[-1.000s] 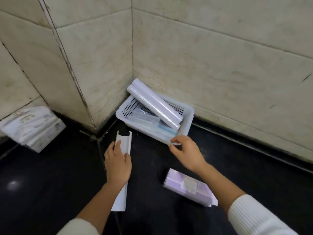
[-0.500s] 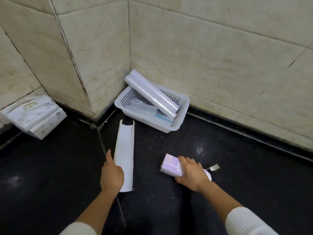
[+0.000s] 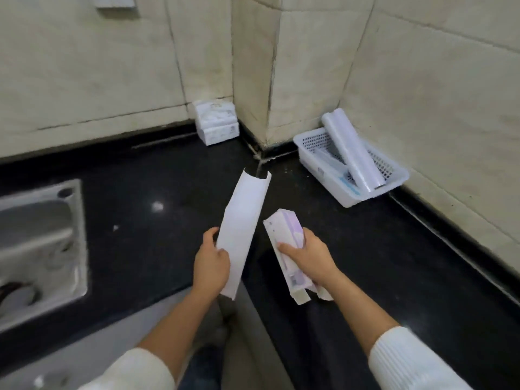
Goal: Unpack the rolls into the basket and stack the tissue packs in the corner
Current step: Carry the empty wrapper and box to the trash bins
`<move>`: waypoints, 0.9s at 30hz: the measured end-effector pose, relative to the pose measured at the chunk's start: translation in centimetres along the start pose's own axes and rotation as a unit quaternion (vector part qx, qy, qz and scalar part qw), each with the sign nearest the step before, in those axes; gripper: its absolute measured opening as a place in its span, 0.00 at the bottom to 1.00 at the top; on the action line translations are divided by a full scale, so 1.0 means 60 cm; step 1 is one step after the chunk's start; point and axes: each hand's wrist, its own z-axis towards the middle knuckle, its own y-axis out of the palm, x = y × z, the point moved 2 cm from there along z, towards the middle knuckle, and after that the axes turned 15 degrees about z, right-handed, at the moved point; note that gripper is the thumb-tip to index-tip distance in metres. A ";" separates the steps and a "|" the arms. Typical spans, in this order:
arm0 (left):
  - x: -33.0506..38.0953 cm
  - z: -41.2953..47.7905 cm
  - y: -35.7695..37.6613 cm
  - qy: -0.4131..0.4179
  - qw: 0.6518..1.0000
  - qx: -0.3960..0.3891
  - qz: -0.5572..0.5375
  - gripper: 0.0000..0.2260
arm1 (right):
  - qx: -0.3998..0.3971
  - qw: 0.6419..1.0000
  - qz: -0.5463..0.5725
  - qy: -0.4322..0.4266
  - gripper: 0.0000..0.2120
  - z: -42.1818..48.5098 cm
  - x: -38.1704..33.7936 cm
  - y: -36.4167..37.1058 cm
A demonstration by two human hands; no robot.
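Black polished stone counter (image 3: pixel 140 192). Far right: white perforated plastic basket (image 3: pixel 311 142) against wall, clear-wrapped white rolls (image 3: pixel 351 153) leaning inside. Far corner: stacked white tissue packs (image 3: pixel 216 125). Near: left hand (image 3: pixel 211 266) grasps curved white card sleeve (image 3: pixel 244 220); right hand (image 3: pixel 312 257) clasps lilac-and-white oblong box (image 3: pixel 284 232).

Dark counter (image 3: pixel 365 249) lies open in front of the basket (image 3: pixel 349 202). Rolls (image 3: pixel 353 149) crowd its inside, tiled walls (image 3: pixel 422 94) close behind and left of it, and tissue packs (image 3: pixel 216 125) stand farther left.

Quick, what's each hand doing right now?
Left hand: fingers gripping the white card sleeve.
Right hand: fingers gripping the lilac box.
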 end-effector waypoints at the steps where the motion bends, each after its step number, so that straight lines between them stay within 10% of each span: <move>1: -0.022 -0.042 -0.013 -0.033 0.999 0.024 -0.015 0.23 | -0.033 0.999 0.004 0.002 0.26 -0.020 -0.002 0.018; 19: -0.516 -0.890 -0.269 -0.474 0.829 0.261 -0.143 0.16 | -0.501 0.853 -0.084 0.121 0.13 -0.688 0.091 0.487; 27: -0.727 -1.366 -0.281 -0.579 0.737 0.284 -0.201 0.18 | -0.559 0.800 -0.184 0.116 0.16 -1.124 0.264 0.659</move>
